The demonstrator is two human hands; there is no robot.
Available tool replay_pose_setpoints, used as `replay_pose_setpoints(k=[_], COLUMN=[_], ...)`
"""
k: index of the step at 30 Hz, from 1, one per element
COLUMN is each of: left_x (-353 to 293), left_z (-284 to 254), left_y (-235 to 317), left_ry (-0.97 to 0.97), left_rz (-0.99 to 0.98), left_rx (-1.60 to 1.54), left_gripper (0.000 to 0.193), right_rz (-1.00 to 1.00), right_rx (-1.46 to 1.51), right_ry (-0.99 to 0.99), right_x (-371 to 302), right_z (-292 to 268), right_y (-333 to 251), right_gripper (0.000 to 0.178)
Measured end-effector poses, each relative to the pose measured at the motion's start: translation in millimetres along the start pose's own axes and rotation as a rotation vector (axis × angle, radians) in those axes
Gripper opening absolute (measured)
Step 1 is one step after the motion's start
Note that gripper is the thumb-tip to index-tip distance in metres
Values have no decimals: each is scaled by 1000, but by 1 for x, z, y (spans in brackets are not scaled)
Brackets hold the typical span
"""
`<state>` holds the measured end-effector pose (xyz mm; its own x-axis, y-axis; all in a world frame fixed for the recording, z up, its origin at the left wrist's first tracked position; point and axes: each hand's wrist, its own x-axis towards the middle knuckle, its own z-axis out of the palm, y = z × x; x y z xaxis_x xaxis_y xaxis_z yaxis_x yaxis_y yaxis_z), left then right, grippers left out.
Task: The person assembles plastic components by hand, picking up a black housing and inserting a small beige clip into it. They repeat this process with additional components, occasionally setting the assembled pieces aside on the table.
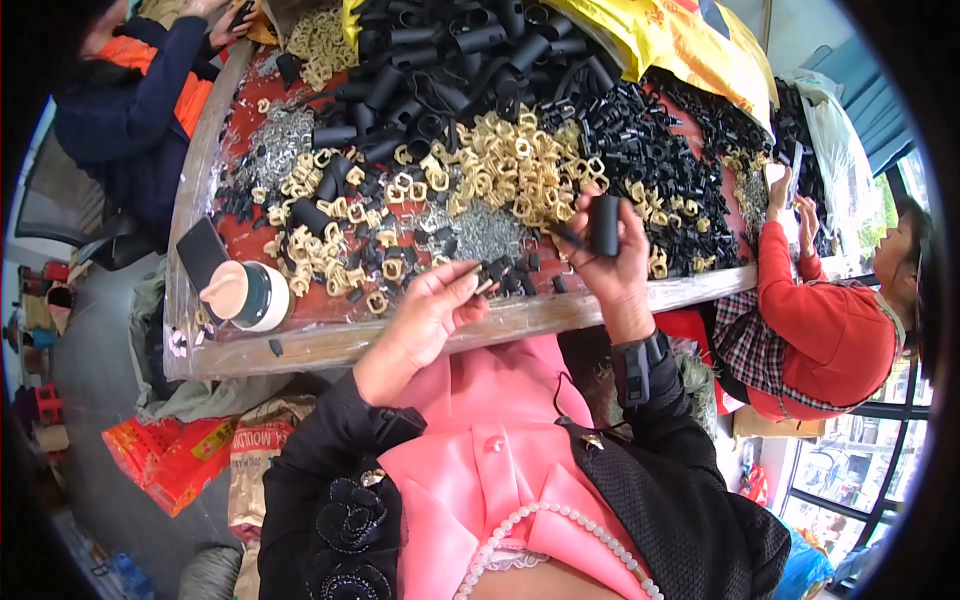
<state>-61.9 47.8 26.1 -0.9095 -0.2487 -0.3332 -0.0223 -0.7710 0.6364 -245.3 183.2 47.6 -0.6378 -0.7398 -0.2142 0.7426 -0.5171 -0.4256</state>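
One short matte-black cylinder held up in the right hand

The cylinder (pixel 604 226) stands roughly upright in the right hand (pixel 622 262), above the table's near edge, that grip curled around its sides. The left hand (pixel 430 310) pinches a small tan-and-dark piece (pixel 484 281) between thumb and fingers (too small to make out fully), its grip narrow. The two hands are apart.

Just beyond them, loose silver metal bits (pixel 488 236) lie in front of a heap of tan, squarish plastic rings (pixel 525 165). Behind that rises a big pile of hollow black tubes (pixel 430 85), with small black fittings (pixel 665 150) spread to its right. All this covers a red-topped table (pixel 700 290) whose wooden rim is wrapped in clear plastic.

Near its left corner stand a white jar with a dark band (pixel 268 303) and, beside it, a flat dark rectangular slab (pixel 203 252). Yellow printed sheeting (pixel 690 50) drapes the far right. A co-worker in a red top (pixel 825 320) sits at the right; another person in dark sleeves (pixel 130 125) is at the left.
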Motion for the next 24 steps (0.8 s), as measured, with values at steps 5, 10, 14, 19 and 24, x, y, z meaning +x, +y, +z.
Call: replay_pose_setpoints(k=[5, 10, 14, 19, 24], left_x=[-4, -10, -13, -12, -11], left_z=[19, 24, 25, 25, 26], left_y=[13, 13, 7, 4, 5], left_ry=[21, -24, -50, -38, -28], left_rz=[46, -14, 34, 29, -3], left_rx=[57, 231, 454, 611, 558], left_gripper=[27, 26, 25, 25, 23], right_rz=[228, 38, -283, -348, -362], right_rx=[-565, -1256, -1632, -1714, -1736], right_ry=[-227, -402, -667, -662, -569], right_x=[-29, -38, -38, -43, -48], right_z=[-9, 5, 19, 25, 25], right_y=[24, 19, 18, 21, 28], right_gripper=[43, 47, 48, 48, 46])
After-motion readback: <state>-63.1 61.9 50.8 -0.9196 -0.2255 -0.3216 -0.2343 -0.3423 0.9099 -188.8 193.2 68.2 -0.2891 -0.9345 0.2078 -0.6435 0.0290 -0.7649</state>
